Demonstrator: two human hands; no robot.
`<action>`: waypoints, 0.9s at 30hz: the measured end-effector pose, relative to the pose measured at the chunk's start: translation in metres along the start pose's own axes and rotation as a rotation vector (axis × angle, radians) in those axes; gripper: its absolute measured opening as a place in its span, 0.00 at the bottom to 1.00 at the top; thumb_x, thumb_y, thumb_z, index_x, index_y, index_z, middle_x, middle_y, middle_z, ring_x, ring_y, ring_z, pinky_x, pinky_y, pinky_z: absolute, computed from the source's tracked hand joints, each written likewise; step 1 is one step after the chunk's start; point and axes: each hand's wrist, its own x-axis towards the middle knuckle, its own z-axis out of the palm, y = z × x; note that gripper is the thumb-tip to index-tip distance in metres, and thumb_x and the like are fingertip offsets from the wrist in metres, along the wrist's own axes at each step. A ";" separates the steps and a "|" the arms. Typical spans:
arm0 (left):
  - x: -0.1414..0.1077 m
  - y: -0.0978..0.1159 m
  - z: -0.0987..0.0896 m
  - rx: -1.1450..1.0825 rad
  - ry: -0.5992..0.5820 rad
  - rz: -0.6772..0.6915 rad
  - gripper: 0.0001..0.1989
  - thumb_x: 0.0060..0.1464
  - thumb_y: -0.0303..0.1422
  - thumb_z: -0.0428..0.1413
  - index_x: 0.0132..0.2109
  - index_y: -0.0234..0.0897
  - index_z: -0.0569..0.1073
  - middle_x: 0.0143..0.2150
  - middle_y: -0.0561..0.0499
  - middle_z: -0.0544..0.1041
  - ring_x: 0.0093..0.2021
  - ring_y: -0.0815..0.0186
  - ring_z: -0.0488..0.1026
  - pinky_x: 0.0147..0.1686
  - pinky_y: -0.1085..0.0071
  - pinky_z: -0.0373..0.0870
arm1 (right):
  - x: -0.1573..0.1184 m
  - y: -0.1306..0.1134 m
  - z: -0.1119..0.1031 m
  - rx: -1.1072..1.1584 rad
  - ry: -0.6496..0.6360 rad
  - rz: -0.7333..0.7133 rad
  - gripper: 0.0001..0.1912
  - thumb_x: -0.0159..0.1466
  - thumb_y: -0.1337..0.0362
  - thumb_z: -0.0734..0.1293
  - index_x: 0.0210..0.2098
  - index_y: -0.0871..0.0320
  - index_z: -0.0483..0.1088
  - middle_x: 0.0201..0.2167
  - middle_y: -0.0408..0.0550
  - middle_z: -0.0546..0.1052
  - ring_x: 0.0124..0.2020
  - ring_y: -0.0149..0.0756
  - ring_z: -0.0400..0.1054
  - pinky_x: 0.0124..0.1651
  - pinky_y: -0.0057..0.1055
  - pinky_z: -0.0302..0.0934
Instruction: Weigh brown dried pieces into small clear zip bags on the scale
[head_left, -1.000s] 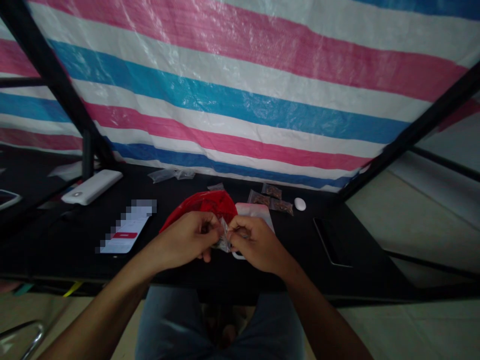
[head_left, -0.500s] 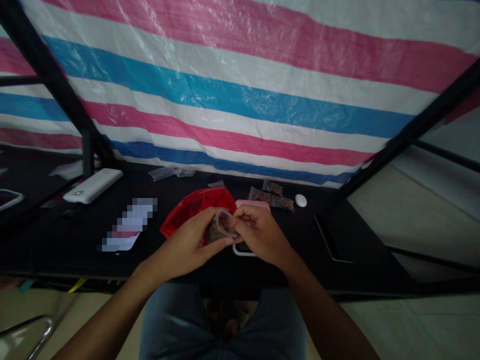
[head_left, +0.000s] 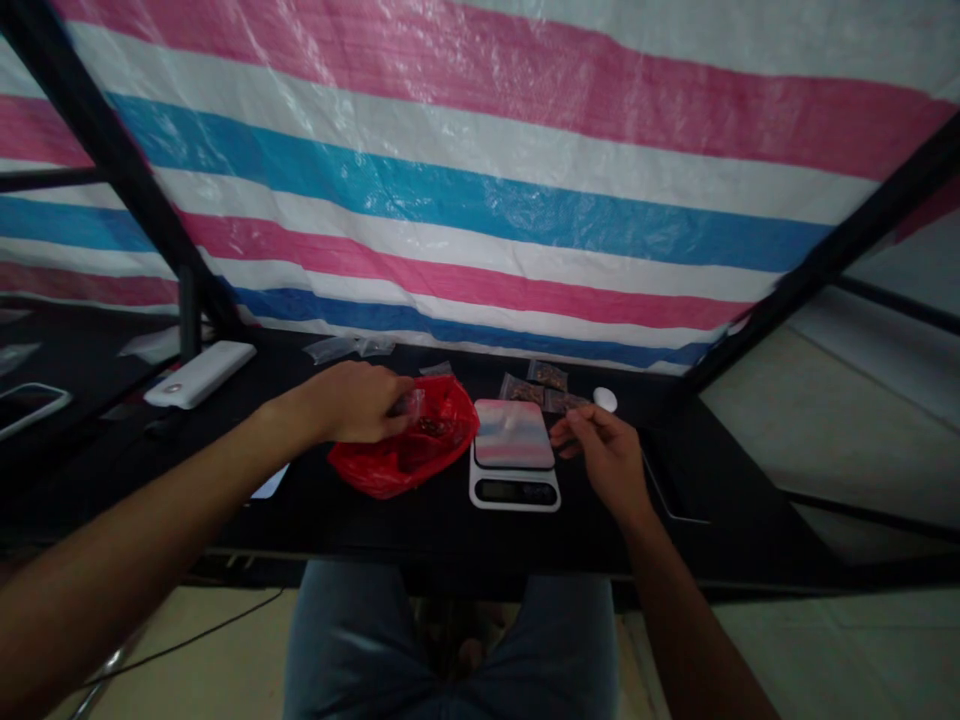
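Note:
My left hand (head_left: 364, 402) reaches in from the left over the open red plastic bag (head_left: 375, 470). Its fingers are closed on a small clear plastic bag (head_left: 412, 402), partly hidden by the hand. Loose brown bits (head_left: 431, 426) show inside the red bag. My right hand (head_left: 606, 450) hovers at the right edge of the white kitchen scale (head_left: 517, 436), fingers a little apart, and I see nothing in them. The scale's shiny top reflects the striped sheet. Behind it lie several small clear bags filled with brown bits (head_left: 550, 375).
A round white object (head_left: 604, 399) lies behind my right hand, with a dark phone (head_left: 671, 485) right of it. Flat clear bags (head_left: 334, 348) lie at the back. A white oblong device (head_left: 201, 374) is on the left. A striped sheet (head_left: 465, 230) hangs behind the black table.
My hands have come apart from around the small clear bag. The left has moved up and left over the red bag; the right has moved right, uncovering the scale.

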 end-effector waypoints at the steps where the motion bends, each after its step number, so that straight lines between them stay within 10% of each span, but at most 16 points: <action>1: 0.003 0.001 0.000 0.044 -0.041 0.012 0.18 0.63 0.43 0.52 0.46 0.35 0.79 0.43 0.35 0.85 0.39 0.49 0.83 0.37 0.62 0.72 | -0.002 0.007 -0.004 -0.008 0.028 -0.003 0.24 0.60 0.42 0.73 0.26 0.57 0.74 0.25 0.50 0.80 0.25 0.35 0.75 0.25 0.28 0.69; 10: 0.023 0.013 -0.012 0.270 -0.154 0.122 0.14 0.57 0.38 0.58 0.44 0.33 0.82 0.39 0.35 0.85 0.40 0.46 0.83 0.37 0.61 0.72 | -0.026 0.052 -0.019 -0.032 0.179 0.007 0.26 0.60 0.40 0.73 0.23 0.57 0.73 0.20 0.48 0.76 0.20 0.34 0.69 0.23 0.29 0.63; 27: 0.031 0.018 -0.020 0.268 -0.156 0.162 0.12 0.51 0.33 0.65 0.43 0.33 0.82 0.36 0.38 0.85 0.39 0.49 0.82 0.41 0.62 0.71 | -0.035 0.060 -0.020 -0.112 0.117 -0.012 0.26 0.65 0.42 0.69 0.24 0.56 0.73 0.19 0.46 0.74 0.20 0.33 0.66 0.25 0.30 0.62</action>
